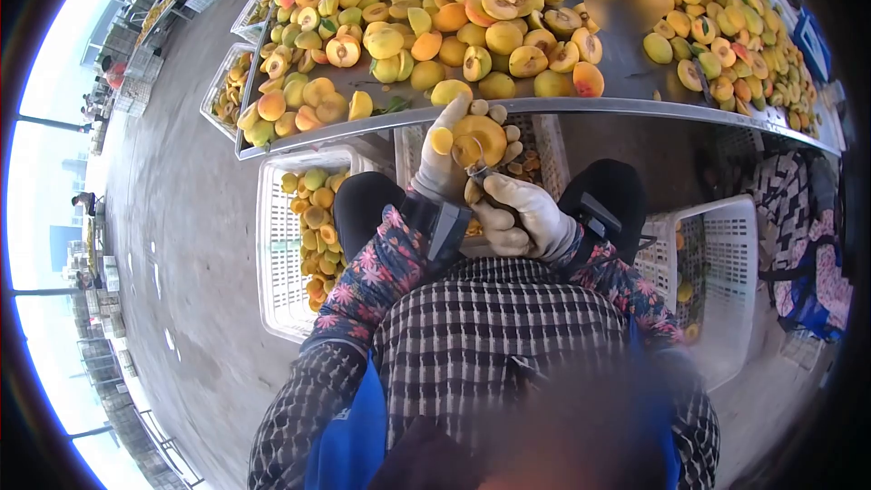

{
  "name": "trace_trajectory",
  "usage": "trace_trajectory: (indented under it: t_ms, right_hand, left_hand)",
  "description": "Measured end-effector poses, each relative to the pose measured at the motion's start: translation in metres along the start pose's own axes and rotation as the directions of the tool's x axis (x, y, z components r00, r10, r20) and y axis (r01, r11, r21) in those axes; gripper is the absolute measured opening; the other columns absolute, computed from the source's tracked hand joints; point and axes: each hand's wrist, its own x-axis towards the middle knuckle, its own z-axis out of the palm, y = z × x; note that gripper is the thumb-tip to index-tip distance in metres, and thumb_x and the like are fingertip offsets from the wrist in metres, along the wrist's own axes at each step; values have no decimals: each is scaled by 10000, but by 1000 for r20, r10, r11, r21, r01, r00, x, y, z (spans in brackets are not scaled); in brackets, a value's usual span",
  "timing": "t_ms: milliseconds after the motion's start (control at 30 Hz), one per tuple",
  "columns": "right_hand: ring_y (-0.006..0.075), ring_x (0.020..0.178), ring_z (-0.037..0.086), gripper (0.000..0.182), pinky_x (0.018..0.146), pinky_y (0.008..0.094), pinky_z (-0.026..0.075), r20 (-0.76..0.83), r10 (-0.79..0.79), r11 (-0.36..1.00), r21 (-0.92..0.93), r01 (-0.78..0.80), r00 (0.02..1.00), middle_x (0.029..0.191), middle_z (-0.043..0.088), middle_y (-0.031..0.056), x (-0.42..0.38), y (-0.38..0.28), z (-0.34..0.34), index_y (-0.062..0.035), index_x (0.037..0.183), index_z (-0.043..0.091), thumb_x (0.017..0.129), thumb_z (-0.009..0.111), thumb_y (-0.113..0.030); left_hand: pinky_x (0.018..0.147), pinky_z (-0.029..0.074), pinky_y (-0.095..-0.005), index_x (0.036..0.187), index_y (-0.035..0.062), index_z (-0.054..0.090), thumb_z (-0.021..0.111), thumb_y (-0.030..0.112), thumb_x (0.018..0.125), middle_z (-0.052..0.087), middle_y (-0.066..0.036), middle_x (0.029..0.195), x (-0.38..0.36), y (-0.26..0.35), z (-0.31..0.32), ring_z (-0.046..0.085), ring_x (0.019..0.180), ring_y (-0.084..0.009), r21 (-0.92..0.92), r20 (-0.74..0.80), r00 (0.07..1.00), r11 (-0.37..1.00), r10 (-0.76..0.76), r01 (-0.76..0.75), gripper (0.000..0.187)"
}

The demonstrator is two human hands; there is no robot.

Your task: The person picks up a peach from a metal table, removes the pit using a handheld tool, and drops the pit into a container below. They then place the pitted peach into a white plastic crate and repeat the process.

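My left hand (445,163) holds a fruit half (481,138) up in front of me, cut face turned toward me, gloved fingers (451,118) curled round its back and thumb side — a firm pinch on the fruit, not a squeeze. My right hand (526,213) sits just below and to the right of it, fingers closed round a small tool (474,163) whose tip meets the lower edge of the cut face; I cannot tell the shape of the blade from here.

To do this well, I judge the left fingers should cradle the skin side evenly so the soft flesh does not bruise, while the right hand works the tip in close to the centre and turns, rather than digs. Short moves, wrist steady.

Directly beneath my fingers is a white crate (535,132) with brown pits (522,163) lying in it, so what falls should land there. Beyond my fingertips runs the edge of the metal table (381,122), heaped with cut fruit (472,27). To the left of my left hand, lower down, stands another crate (277,254) of whole-looking fruit — and to the right of my right hand a further crate (726,254) with only a few pieces.
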Motion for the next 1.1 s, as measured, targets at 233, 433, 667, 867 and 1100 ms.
trace_trajectory:
  t_ms: [233, 433, 667, 867, 1100]
  right_hand:
    - [76, 513, 412, 237, 454, 215, 334, -329, -209, 867, -497, 20, 921, 687, 465, -3, -21, -16, -6, -53, 1078, 531, 1008, 484, -274]
    - [52, 570, 472, 186, 516, 221, 409, -403, -354, 646, -758, -91, 844, 723, 506, -16, -26, -8, -32, -45, 1032, 488, 986, 527, -221]
    - [50, 542, 452, 152, 485, 225, 386, -376, -323, 670, -739, -70, 868, 681, 475, -31, -17, 0, -55, -65, 1009, 496, 986, 528, -212]
    - [81, 484, 452, 122, 450, 235, 383, -397, -384, 629, -773, -78, 834, 662, 476, -11, -16, 2, -59, -78, 967, 458, 979, 524, -180]
    - [53, 635, 450, 125, 554, 236, 394, -348, -469, 600, -800, 3, 812, 749, 489, -15, -20, -5, -41, -57, 1025, 510, 960, 549, -155]
  left_hand:
    - [742, 577, -325, 1059, -10, 613, 609, 273, 954, 677, -101, 970, 1, 2, -4, 672, 845, -217, 621, -275, 899, 777, 340, -104, 303]
    - [731, 520, -324, 924, 10, 709, 684, 252, 872, 688, -134, 862, -44, 73, 14, 667, 794, -230, 915, 108, 781, -368, 615, 164, 249]
    - [949, 451, -405, 1200, 97, 630, 659, 402, 854, 629, -182, 1155, -40, 131, -6, 581, 1077, -346, 755, 83, 833, -580, 547, 306, 462]
    - [913, 482, -391, 1212, 63, 609, 634, 424, 879, 662, -185, 1116, 52, 62, -4, 627, 1024, -303, 726, -85, 950, -634, 300, 265, 491]
    - [947, 493, -432, 1188, -1, 594, 573, 339, 887, 614, -197, 1202, 45, 75, -24, 602, 1103, -325, 985, 56, 930, 133, 364, -112, 455]
